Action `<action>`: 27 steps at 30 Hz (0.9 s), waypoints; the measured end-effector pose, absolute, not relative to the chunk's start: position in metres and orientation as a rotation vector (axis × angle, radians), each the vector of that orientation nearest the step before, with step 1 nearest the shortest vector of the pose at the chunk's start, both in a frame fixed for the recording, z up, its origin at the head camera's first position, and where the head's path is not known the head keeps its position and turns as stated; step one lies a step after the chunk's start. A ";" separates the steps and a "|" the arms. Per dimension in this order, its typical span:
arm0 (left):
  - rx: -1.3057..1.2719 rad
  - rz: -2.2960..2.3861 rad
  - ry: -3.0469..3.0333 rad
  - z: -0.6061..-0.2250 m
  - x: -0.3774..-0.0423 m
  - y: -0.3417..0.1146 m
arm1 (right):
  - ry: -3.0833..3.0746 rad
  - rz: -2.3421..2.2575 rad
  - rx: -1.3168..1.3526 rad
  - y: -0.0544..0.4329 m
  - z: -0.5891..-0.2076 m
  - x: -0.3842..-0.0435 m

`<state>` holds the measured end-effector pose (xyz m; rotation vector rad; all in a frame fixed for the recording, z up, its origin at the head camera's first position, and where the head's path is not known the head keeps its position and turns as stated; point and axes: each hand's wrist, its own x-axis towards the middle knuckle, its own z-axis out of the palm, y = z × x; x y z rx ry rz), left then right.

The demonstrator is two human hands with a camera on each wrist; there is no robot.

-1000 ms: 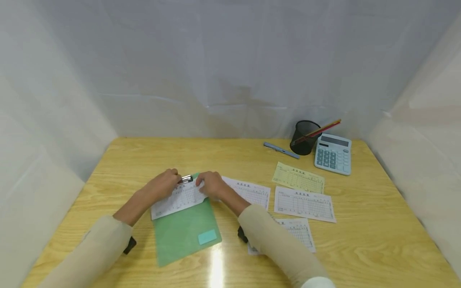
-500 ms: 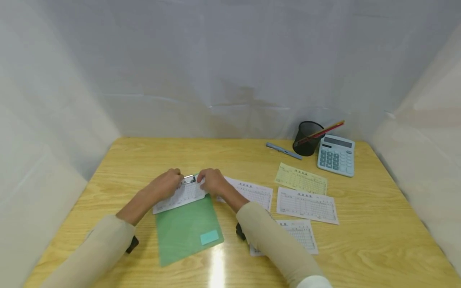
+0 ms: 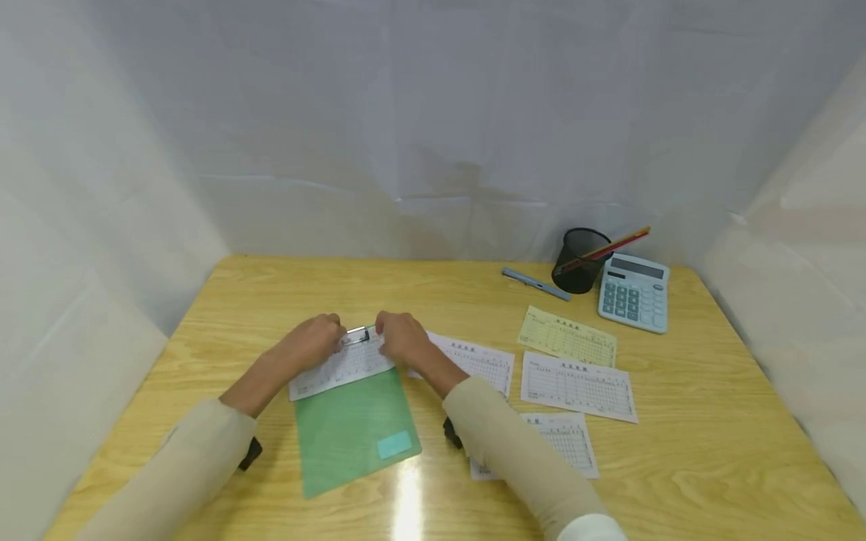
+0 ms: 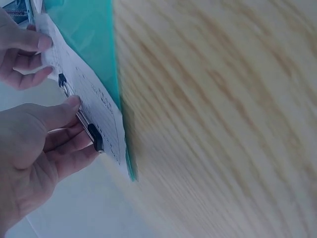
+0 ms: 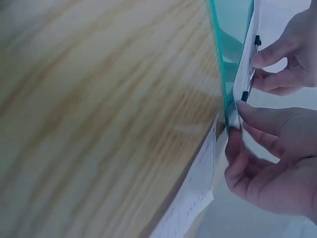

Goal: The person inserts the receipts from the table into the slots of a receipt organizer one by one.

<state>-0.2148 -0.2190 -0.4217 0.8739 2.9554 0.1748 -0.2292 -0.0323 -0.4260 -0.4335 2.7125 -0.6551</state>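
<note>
A green folder (image 3: 355, 432) with a pale blue label lies on the left half of the table. Across its top is a white printed form (image 3: 321, 379), beside a metal clip (image 3: 355, 336) with black ends. My left hand (image 3: 314, 346) grips the clip, its thumb in front and fingers behind, as the left wrist view shows. At the form's upper right corner, my right hand (image 3: 404, 342) pinches the paper's edge between thumb and fingers. In the right wrist view, its fingertips (image 5: 242, 106) hide that corner, and I cannot tell whether they also hold the folder.
To the right lie several more forms, among them a yellow form (image 3: 567, 336) and a white form (image 3: 578, 385). One is partly under my right forearm. Farther back are a blue pen (image 3: 536, 285), a black mesh pencil cup (image 3: 573, 263) with pencils, and a light blue calculator (image 3: 632, 293).
The white form has slid up the folder toward the clip, baring more green below it. Both hands stay near the top edge, with the right one shifting slightly upward.
</note>
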 end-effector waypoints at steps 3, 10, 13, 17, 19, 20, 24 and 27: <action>0.855 0.203 2.950 -0.420 -0.216 -0.219 | 2.751 -0.591 -0.462 -0.026 -0.425 -0.231; 0.805 0.279 2.907 -0.419 -0.220 -0.221 | 2.720 -0.779 -0.526 0.009 -0.417 -0.228; 0.801 0.299 2.895 -0.419 -0.222 -0.222 | 2.693 -0.831 -0.554 0.028 -0.414 -0.224; 0.795 0.293 2.891 -0.418 -0.223 -0.222 | 2.683 -0.851 -0.551 0.052 -0.414 -0.218; 0.789 0.287 2.891 -0.417 -0.223 -0.223 | 2.683 -0.867 -0.543 0.064 -0.414 -0.214; 0.794 0.283 2.891 -0.416 -0.223 -0.223 | 2.682 -0.884 -0.537 0.070 -0.414 -0.212; 0.803 0.266 2.891 -0.417 -0.223 -0.223 | 2.691 -0.927 -0.498 0.094 -0.413 -0.203; 0.806 0.253 2.897 -0.419 -0.223 -0.222 | 2.711 -0.895 -0.473 0.112 -0.416 -0.197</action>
